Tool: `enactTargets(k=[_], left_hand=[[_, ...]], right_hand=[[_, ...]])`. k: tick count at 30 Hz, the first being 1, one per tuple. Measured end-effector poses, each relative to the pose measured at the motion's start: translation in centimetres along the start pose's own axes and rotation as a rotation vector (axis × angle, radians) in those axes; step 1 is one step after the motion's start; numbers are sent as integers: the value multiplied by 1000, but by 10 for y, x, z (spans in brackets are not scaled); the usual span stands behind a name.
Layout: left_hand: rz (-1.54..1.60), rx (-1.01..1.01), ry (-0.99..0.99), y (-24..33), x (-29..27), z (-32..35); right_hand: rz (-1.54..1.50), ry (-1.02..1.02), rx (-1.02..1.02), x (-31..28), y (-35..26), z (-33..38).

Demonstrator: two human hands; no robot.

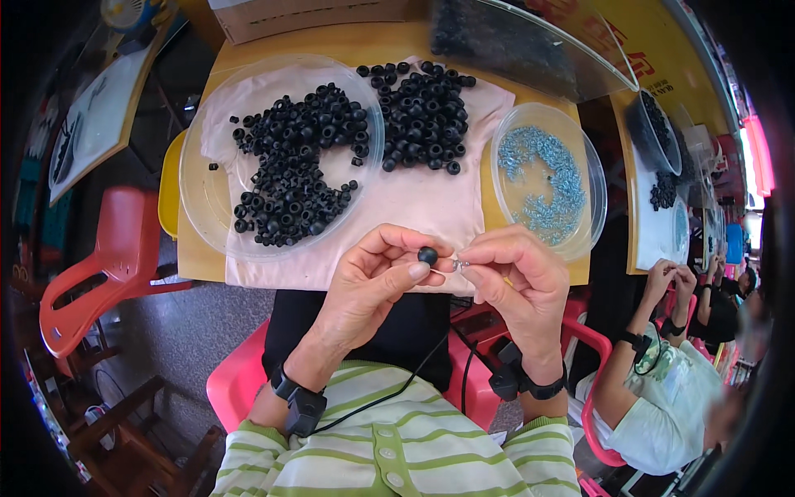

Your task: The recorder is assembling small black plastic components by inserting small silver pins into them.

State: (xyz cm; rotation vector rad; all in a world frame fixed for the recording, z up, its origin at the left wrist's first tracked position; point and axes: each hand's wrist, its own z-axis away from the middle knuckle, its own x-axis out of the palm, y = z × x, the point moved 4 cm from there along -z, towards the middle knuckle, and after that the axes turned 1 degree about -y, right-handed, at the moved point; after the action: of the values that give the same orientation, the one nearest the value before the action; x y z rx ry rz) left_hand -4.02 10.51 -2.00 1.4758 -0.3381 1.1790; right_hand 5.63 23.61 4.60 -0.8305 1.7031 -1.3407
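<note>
A: Left hand (373, 277), what's it got?

B: Small black rubber grommet (427, 255), pinched between thumb and fingertips, fingers narrow around it. Held in the air just in front of the table's near edge, above the lap.

A: Right hand (517, 277)?

B: Fingers curled tight, thumb and forefinger nipping a tiny silver metal piece (460, 264). Its tip sits just beside the grommet; touching or not, cannot tell, too small.

A: Table stuff?

B: Wooden table (199, 257) with a pale cloth (414, 207) spread on it. Left side, a big clear round tray (195, 186) holding a heap of black grommets (294, 166). A second heap of the same black parts (422, 116) lies loose on the cloth, just right of the tray. Far right, a clear round bowl (592, 195) with small silvery-blue metal bits (542, 182).

A: Wrists?

B: Black strap with a black box on each, a cable running off the left one.

A: Anything else?

B: Striped green-and-white sleeves at the bottom, pink chair (236, 381) under the person, red chair (108, 265) to the left. Another person (662, 389) sits at the right, hands raised at their own table.
</note>
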Motion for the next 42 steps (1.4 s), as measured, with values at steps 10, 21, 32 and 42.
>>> enactTargets(k=[10, 21, 32, 42], left_hand=[[-398, 113, -10, 8, -1, 4], [-412, 98, -64, 6, 4, 7], [-431, 149, -86, 2, 4, 10], [-596, 167, -123, 7, -5, 15]], right_hand=[[22, 11, 9, 5, 3, 2], [83, 28, -47, 0, 4, 10], [79, 29, -99, 2, 7, 19], [310, -6, -254, 16, 0, 19]])
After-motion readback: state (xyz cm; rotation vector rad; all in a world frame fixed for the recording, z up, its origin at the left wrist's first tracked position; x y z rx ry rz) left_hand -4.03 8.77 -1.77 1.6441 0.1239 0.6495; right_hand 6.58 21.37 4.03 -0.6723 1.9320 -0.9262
